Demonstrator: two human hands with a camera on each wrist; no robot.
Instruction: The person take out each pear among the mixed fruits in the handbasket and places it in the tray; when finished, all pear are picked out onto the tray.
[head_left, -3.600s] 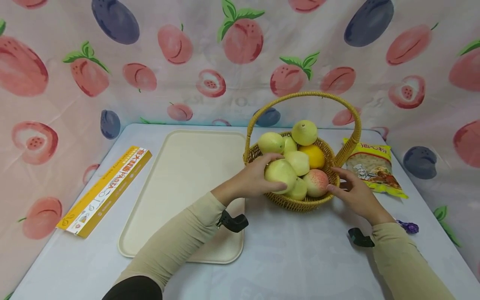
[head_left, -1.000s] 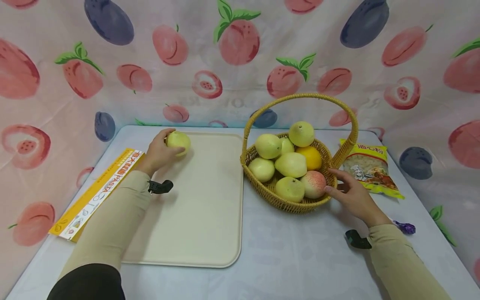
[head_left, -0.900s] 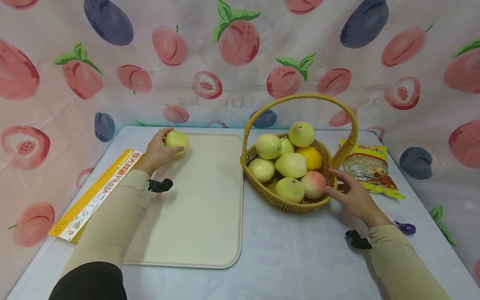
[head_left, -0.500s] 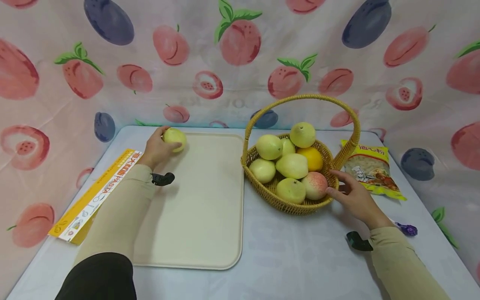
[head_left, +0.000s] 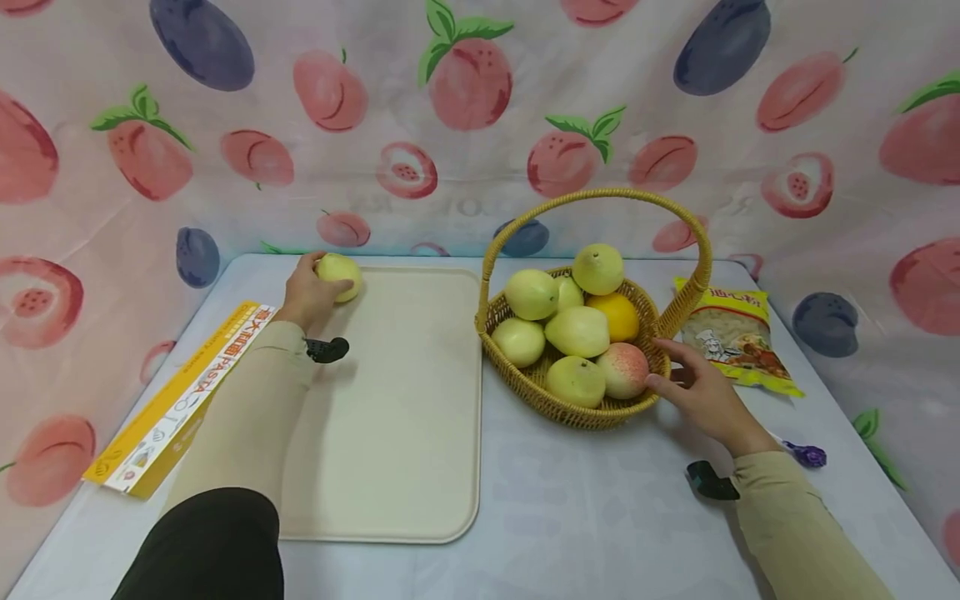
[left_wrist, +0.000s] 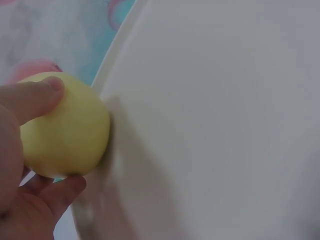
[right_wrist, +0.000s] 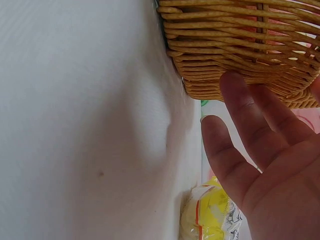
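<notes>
My left hand (head_left: 309, 293) grips a round yellow-green fruit (head_left: 340, 277) at the far left corner of the cream tray (head_left: 390, 400). In the left wrist view, thumb and fingertips lie on opposite sides of the fruit (left_wrist: 70, 132), beside the tray's rim. My right hand (head_left: 701, 392) holds the right side of the wicker basket (head_left: 573, 414), thumb at the rim beside a pink peach (head_left: 623, 370). In the right wrist view, fingertips rest against the woven outer wall (right_wrist: 215, 50). Inside are several yellow-green fruits (head_left: 577, 332) and an orange fruit (head_left: 617, 317).
A long yellow and white pasta box (head_left: 180, 400) lies left of the tray, partly behind the left sleeve. Behind the basket's right side is a yellow food bag (head_left: 738, 337). A purple-wrapped lollipop (head_left: 807, 455) lies near the right wrist. A fruit-print curtain (head_left: 405, 125) borders the table.
My left hand has carried the yellow-green fruit from the basket leftward to the tray's far left corner, shifting slightly farther back lately. My right hand stays at the basket's rim.
</notes>
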